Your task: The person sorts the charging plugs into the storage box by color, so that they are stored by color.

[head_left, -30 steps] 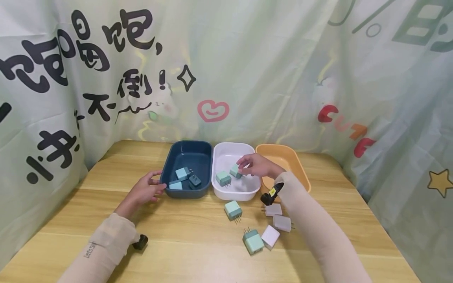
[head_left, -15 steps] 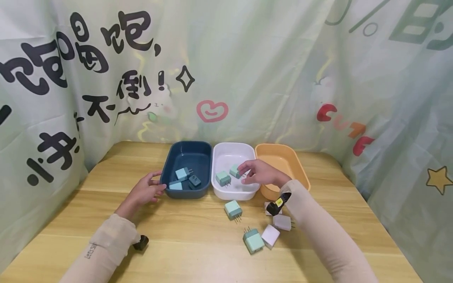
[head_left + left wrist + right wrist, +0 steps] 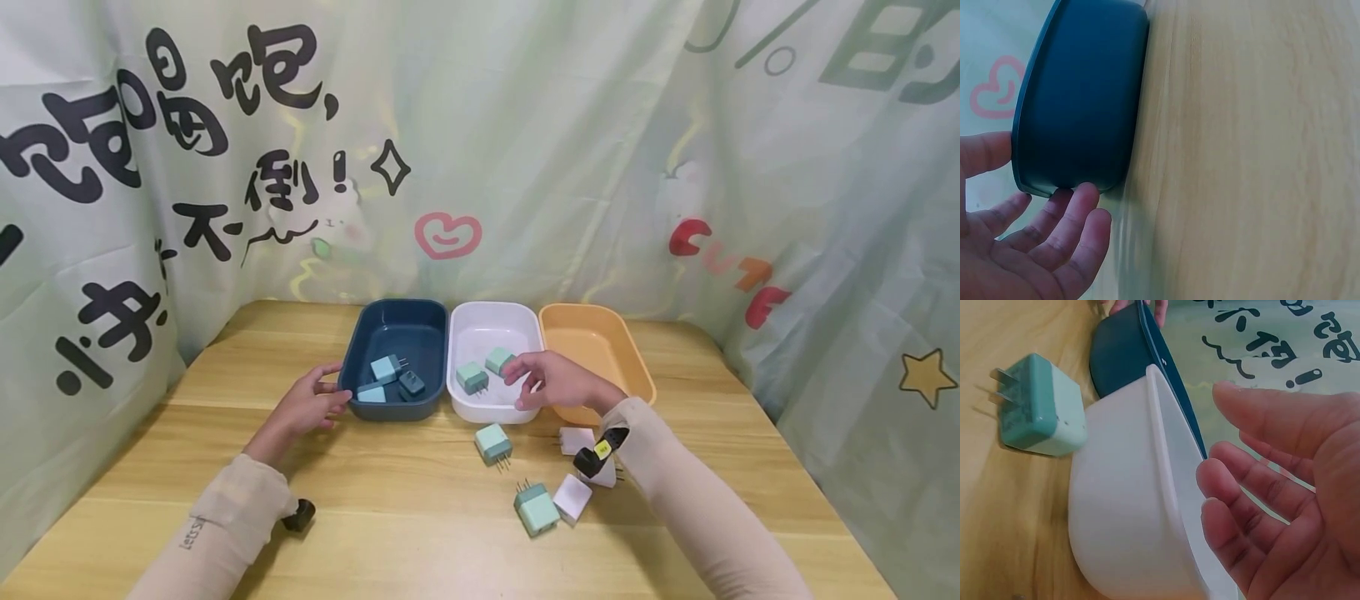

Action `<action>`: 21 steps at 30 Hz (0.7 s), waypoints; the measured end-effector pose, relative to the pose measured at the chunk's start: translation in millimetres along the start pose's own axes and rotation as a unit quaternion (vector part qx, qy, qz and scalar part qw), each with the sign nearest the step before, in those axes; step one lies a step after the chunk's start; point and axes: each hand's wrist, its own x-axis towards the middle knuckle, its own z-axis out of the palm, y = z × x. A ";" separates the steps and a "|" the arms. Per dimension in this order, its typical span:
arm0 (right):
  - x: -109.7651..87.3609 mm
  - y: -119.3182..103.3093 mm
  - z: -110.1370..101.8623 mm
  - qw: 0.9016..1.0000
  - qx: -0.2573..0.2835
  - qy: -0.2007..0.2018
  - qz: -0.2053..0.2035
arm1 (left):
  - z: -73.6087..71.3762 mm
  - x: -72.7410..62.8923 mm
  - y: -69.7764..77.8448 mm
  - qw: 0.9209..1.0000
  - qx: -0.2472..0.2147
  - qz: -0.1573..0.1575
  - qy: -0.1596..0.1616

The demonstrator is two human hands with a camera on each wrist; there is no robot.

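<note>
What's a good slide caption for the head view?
Empty right hand over the white tray, left hand at the blue tray, chargers in both and on the table.

Left of the pink heart (image 3: pixel 447 239) on the curtain (image 3: pixel 555 150), large black Chinese characters (image 3: pixel 273 179) read 饱喝饱, 不倒! and 快; right of it, coloured letters (image 3: pixel 753 271) spell CUTE, below a faded percent sign (image 3: pixel 772 35). Below-left of the heart, the left sleeve (image 3: pixel 217 525) reads "Lets", its ending unclear.
</note>
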 end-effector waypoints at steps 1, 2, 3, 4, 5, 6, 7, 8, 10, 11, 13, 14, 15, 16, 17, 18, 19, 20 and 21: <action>-1.3 -0.3 0.9 1.000 -0.001 -0.002 -0.001 | 0.1 0.1 -0.1 1.000 -0.002 0.003 -0.001; -2.8 -0.4 1.9 1.000 -0.002 -0.003 -0.002 | 0.1 0.3 -0.2 1.000 -0.003 0.005 -0.002; -4.4 -0.4 3.0 1.000 -0.003 -0.004 -0.003 | 0.2 0.5 -0.3 1.000 -0.005 0.006 -0.002; -6.0 -0.3 3.9 1.000 -0.003 -0.007 -0.007 | 0.3 0.5 -0.4 1.000 -0.006 0.008 -0.002; -7.7 -0.3 4.8 1.000 -0.005 -0.008 -0.013 | 0.2 0.4 -0.5 1.000 -0.006 0.009 -0.002; -9.4 -0.6 5.8 1.000 -0.007 -0.009 -0.016 | 0.0 0.5 -0.8 1.000 -0.006 0.010 -0.002; -11.3 -0.9 7.2 1.000 -0.007 -0.010 -0.018 | 0.0 0.7 -1.3 1.000 -0.005 0.010 -0.001; -13.1 -0.8 8.6 1.000 -0.007 -0.010 -0.020 | 0.0 0.8 -1.8 1.000 -0.003 0.009 0.000; -16.5 -0.8 11.7 1.000 -0.004 -0.014 -0.024 | 0.1 0.9 -2.2 1.000 -0.001 0.007 0.000; -18.3 -0.7 13.3 1.000 -0.003 -0.015 -0.025 | 0.1 1.2 -2.5 1.000 0.000 0.007 0.000; -21.5 0.4 16.5 0.999 0.000 -0.019 -0.027 | 0.2 1.7 -2.6 1.000 0.000 0.007 0.000; -23.1 1.4 18.0 0.999 0.001 -0.021 -0.029 | 0.3 1.9 -2.4 1.000 0.000 0.007 0.000; -24.9 2.6 19.4 0.999 0.002 -0.024 -0.031 | 0.3 2.0 -2.1 1.000 -0.001 0.007 0.000; -26.5 3.8 20.7 0.999 0.002 -0.026 -0.033 | 0.3 2.3 -2.1 1.000 -0.001 0.007 0.000; -28.1 5.1 22.1 0.999 0.002 -0.027 -0.034 | 0.3 2.4 -1.8 1.000 -0.002 0.007 0.001; -29.6 6.4 23.7 0.999 0.002 -0.030 -0.033 | 0.3 2.4 -1.5 1.000 -0.002 0.009 0.001; -30.9 7.8 25.3 0.999 0.005 -0.033 -0.034 | 0.3 2.5 -1.3 1.000 -0.003 0.008 0.001; -32.1 9.2 27.1 0.999 0.007 -0.036 -0.034 | 0.2 2.2 -1.2 1.000 -0.003 0.009 0.001; -33.1 10.6 28.9 0.999 0.008 -0.039 -0.036 | 0.3 1.9 -0.9 1.000 -0.003 0.009 0.000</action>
